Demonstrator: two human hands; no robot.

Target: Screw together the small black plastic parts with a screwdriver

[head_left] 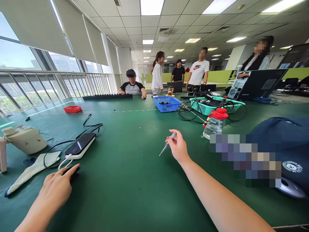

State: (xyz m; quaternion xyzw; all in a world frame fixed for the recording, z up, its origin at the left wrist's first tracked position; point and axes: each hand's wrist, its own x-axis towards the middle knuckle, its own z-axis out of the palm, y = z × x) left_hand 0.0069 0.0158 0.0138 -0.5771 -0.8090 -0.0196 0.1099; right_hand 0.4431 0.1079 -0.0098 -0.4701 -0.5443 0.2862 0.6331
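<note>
My right hand (179,147) pinches a small screwdriver (166,147) by its handle, its metal tip pointing down and left, close to the green table (125,180). At the lower left, my left hand (57,186) is closed on a small black object (74,173), mostly hidden under the fingers. Just beyond that hand lies a phone (82,143) on a white block, with white and black cables attached or beside it. A white glove (35,170) with a dark blue edge lies left of the phone.
A cream bottle (26,140) stands at left, with a red tray (72,109) farther back. Blue basket (167,104), teal basket (205,109) of cables, red-lidded bottle (215,124) and navy bag (280,141) occupy the back and right. Several people are beyond.
</note>
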